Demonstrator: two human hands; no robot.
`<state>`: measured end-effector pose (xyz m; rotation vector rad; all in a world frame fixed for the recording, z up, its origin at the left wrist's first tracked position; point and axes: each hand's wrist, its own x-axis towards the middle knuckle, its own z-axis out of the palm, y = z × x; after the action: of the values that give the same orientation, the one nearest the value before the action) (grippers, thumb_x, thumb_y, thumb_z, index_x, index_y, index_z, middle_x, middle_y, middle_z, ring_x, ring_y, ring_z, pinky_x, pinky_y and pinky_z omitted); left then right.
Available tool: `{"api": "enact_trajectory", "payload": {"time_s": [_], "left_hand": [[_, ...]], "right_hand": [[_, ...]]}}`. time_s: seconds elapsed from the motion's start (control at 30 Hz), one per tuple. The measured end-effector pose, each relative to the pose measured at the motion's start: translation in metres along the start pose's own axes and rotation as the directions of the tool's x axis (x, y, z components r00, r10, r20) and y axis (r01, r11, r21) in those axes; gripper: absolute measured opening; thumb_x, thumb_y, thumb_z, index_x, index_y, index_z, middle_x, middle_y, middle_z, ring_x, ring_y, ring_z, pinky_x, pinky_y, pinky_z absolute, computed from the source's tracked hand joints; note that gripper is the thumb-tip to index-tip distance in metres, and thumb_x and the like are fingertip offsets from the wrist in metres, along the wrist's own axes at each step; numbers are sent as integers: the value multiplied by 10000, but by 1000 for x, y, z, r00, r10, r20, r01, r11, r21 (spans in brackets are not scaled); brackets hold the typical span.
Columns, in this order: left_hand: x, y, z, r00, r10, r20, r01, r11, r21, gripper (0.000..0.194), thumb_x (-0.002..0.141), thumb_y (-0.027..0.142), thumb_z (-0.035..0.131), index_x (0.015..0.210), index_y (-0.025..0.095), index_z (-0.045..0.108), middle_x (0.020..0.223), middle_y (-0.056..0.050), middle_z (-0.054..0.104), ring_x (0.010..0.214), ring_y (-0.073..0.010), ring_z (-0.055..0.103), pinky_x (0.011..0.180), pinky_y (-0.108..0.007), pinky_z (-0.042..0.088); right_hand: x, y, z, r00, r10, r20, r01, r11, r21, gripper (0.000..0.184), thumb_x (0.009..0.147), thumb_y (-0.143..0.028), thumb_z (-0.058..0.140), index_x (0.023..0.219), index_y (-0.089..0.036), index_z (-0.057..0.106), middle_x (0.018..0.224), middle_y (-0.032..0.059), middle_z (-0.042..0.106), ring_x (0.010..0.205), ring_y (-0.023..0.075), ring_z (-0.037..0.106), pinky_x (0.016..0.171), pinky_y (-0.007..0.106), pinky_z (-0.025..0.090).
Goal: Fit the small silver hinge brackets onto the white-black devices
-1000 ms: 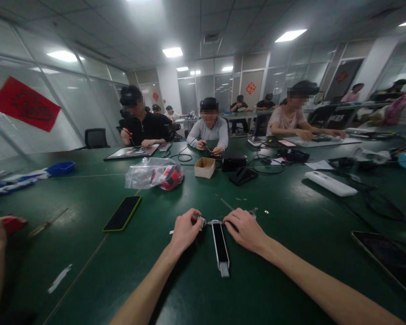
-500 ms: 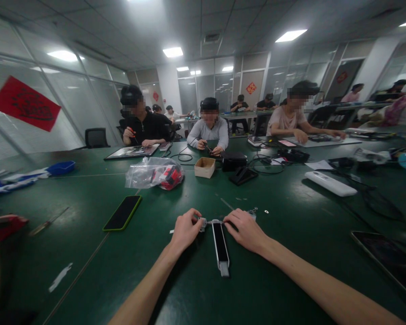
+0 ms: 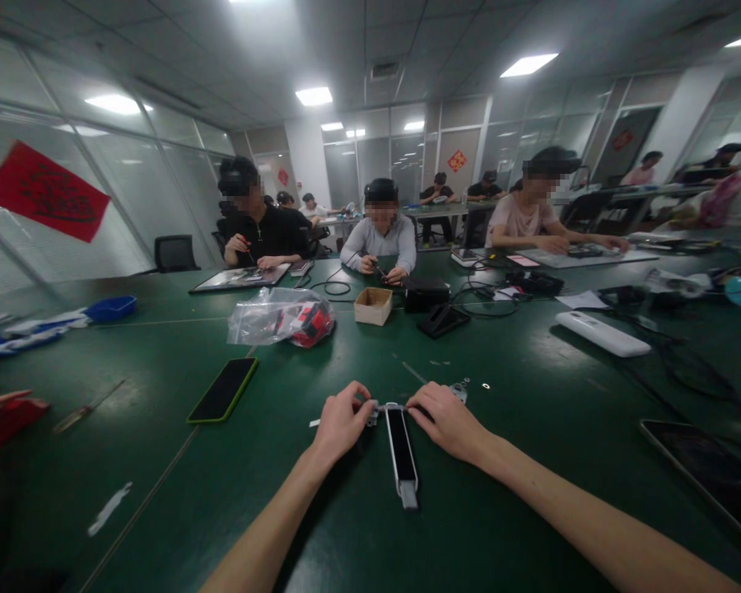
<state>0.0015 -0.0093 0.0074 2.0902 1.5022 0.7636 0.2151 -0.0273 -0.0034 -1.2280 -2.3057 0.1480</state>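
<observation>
A slim black-faced device with a white rim (image 3: 401, 445) lies on the green table between my hands, a grey tab (image 3: 409, 496) sticking out of its near end. My left hand (image 3: 342, 422) is closed, thumb and fingers pinching a small greyish part (image 3: 374, 413) beside the device's far end. From the other side my right hand (image 3: 449, 420) has its fingertips together at the device's far right corner; exactly what they grip there is partly hidden. Just beyond the right hand are a small grey metal-looking piece (image 3: 460, 393) and a white ring (image 3: 486, 386).
A green-edged phone (image 3: 223, 389) lies left, near a screwdriver (image 3: 86, 409). Ahead are a plastic bag with red contents (image 3: 281, 319), a small box (image 3: 373, 306) and a black stand (image 3: 443, 320). Another phone (image 3: 707, 473) lies right. Several people work across the table.
Both hands stay almost in place at the device's far end. The device has shifted very slightly. At the left edge, another person's arm has moved down and partly out of view.
</observation>
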Motion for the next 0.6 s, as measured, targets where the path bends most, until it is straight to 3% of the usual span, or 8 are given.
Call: {"api": "enact_trajectory", "payload": {"time_s": [0.2, 0.37, 0.6], "left_hand": [[-1, 3, -4, 999, 49, 16, -50, 992, 114, 99, 849, 292, 497, 877, 214, 551, 670, 25, 671, 600, -142, 610, 559, -213, 363], [-2, 5, -8, 994, 86, 72, -104, 947, 305, 108, 873, 305, 471, 903, 223, 535, 698, 16, 659, 630, -153, 611, 562, -221, 341], [-3, 3, -6, 987, 91, 132, -141, 886, 442, 142, 905, 317, 407, 947, 223, 505, 767, -19, 658, 710, -192, 623, 594, -250, 361]], "right_hand": [[0, -1, -1, 1000, 3, 9, -3, 1000, 2, 164, 891, -189, 471, 901, -164, 633, 886, 63, 641, 839, 183, 555, 753, 347, 447], [0, -2, -2, 999, 15, 28, -16, 1000, 17, 172, 895, -190, 466, 906, -160, 635, 901, 62, 638, 844, 185, 547, 758, 353, 446], [0, -2, -2, 1000, 4, 17, -5, 1000, 16, 174, 895, -193, 462, 904, -162, 633, 892, 66, 639, 837, 184, 556, 752, 349, 450]]}}
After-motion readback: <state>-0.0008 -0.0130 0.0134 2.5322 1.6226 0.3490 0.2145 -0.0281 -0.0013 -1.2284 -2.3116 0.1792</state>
